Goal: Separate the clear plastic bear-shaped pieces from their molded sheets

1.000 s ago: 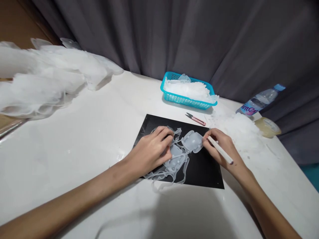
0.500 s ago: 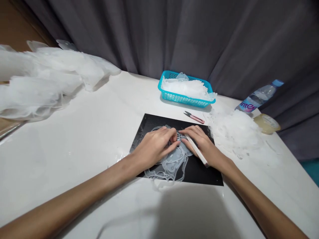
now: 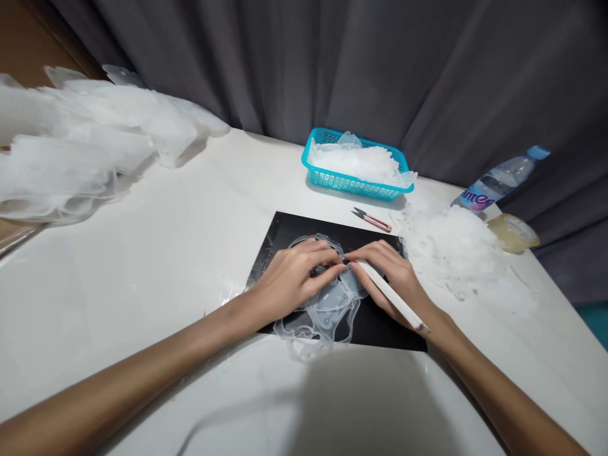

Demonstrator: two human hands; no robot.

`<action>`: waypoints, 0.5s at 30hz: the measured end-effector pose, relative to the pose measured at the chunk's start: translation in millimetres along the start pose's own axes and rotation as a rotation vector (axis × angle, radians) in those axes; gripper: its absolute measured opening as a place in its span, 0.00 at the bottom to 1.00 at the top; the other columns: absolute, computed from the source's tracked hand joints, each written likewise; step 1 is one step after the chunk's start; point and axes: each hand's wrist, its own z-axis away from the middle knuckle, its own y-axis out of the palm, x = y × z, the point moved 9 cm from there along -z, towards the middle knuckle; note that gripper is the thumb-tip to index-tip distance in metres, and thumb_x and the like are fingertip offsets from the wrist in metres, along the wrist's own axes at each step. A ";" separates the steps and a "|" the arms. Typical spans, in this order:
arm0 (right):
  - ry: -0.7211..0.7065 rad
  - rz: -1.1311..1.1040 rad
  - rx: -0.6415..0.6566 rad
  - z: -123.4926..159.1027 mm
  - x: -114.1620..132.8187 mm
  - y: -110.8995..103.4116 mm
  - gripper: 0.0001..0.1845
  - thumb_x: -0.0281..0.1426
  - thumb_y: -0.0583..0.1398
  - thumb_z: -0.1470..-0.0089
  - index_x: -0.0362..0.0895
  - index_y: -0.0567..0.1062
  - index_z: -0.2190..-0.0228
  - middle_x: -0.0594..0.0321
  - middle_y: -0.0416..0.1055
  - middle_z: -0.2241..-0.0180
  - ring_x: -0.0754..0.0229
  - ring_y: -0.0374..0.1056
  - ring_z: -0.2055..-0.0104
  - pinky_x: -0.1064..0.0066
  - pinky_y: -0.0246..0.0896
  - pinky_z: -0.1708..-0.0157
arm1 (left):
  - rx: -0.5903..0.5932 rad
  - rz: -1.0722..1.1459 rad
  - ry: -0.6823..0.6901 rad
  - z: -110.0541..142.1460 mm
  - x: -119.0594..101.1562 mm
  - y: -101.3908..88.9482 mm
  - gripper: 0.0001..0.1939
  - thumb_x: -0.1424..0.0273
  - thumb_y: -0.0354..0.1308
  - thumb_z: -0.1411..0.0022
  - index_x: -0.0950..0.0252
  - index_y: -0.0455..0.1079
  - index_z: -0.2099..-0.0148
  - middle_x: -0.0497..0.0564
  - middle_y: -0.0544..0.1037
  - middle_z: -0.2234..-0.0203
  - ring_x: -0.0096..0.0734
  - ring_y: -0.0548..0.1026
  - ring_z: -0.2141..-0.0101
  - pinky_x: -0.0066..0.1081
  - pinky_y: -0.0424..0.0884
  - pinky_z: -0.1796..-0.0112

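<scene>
A translucent, flexible sheet [image 3: 327,311] with curvy cut-out outlines lies on a black mat [image 3: 389,329]. My left hand [image 3: 304,269] rests over its upper left part, thumb and fingers pinched on the sheet's edge. Close beside it, my right hand [image 3: 389,272] is closed around a slim white stick-shaped tool [image 3: 396,299]. The tool slants across the palm, its rear end toward my wrist. Its front tip is hidden by the fingers, which meet the sheet near my left fingertips.
Behind the mat lie pink-handled thread snips [image 3: 373,220] and a turquoise basket [image 3: 358,187] of translucent pieces. Right are a heap of white scraps [image 3: 456,250], a water bottle [image 3: 498,180] and a yellowish container [image 3: 515,233]. Stacked translucent sheets [image 3: 95,139] fill the left.
The white tool has tilted, its rear end swinging down and right toward my wrist. My left fingers have straightened out from a more curled shape. Both hands stay at the sheet.
</scene>
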 end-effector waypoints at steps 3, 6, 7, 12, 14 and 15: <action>0.001 -0.017 0.000 -0.2 1.3 -1.3 0.09 0.24 0.58 0.33 0.45 0.76 0.53 0.56 0.77 0.60 0.54 0.71 0.57 0.60 0.68 0.54 | -0.002 0.068 -0.044 -0.2 3.0 -0.8 0.11 0.64 0.56 0.25 0.63 0.75 0.60 0.47 0.79 0.64 0.32 0.75 0.60 0.31 0.66 0.59; 0.004 -0.024 0.003 -0.4 2.2 -1.9 0.10 0.24 0.57 0.32 0.45 0.76 0.53 0.56 0.77 0.60 0.54 0.71 0.57 0.59 0.68 0.53 | 0.003 0.114 -0.062 -0.5 4.7 -0.6 0.10 0.66 0.58 0.26 0.63 0.74 0.62 0.45 0.76 0.66 0.29 0.73 0.64 0.29 0.64 0.62; 0.007 -0.026 0.004 -0.3 2.5 -1.5 0.10 0.24 0.57 0.33 0.45 0.76 0.54 0.56 0.77 0.60 0.54 0.71 0.57 0.60 0.68 0.53 | 0.008 0.120 -0.062 -0.4 4.7 -0.2 0.09 0.67 0.58 0.27 0.63 0.73 0.62 0.45 0.75 0.67 0.28 0.73 0.65 0.28 0.64 0.63; -0.001 -0.019 0.014 -0.1 4.1 5.9 0.09 0.25 0.56 0.33 0.45 0.75 0.55 0.56 0.76 0.61 0.54 0.71 0.58 0.59 0.67 0.53 | 0.027 0.078 -0.041 0.7 0.2 2.9 0.08 0.72 0.57 0.29 0.64 0.70 0.65 0.44 0.71 0.69 0.26 0.69 0.69 0.28 0.61 0.66; 0.009 0.005 0.018 -0.1 -0.8 7.1 0.09 0.25 0.56 0.33 0.44 0.76 0.56 0.56 0.76 0.62 0.54 0.71 0.58 0.59 0.67 0.53 | 0.032 0.061 -0.033 0.7 -1.8 3.3 0.09 0.73 0.56 0.31 0.64 0.67 0.67 0.44 0.69 0.70 0.27 0.68 0.69 0.29 0.61 0.66; 0.027 0.022 0.004 0.0 -6.0 4.7 0.09 0.25 0.56 0.33 0.44 0.76 0.57 0.56 0.76 0.62 0.53 0.71 0.58 0.59 0.67 0.53 | 0.031 0.065 -0.032 0.6 -2.2 2.8 0.10 0.73 0.56 0.31 0.64 0.66 0.68 0.44 0.68 0.70 0.27 0.67 0.69 0.29 0.61 0.66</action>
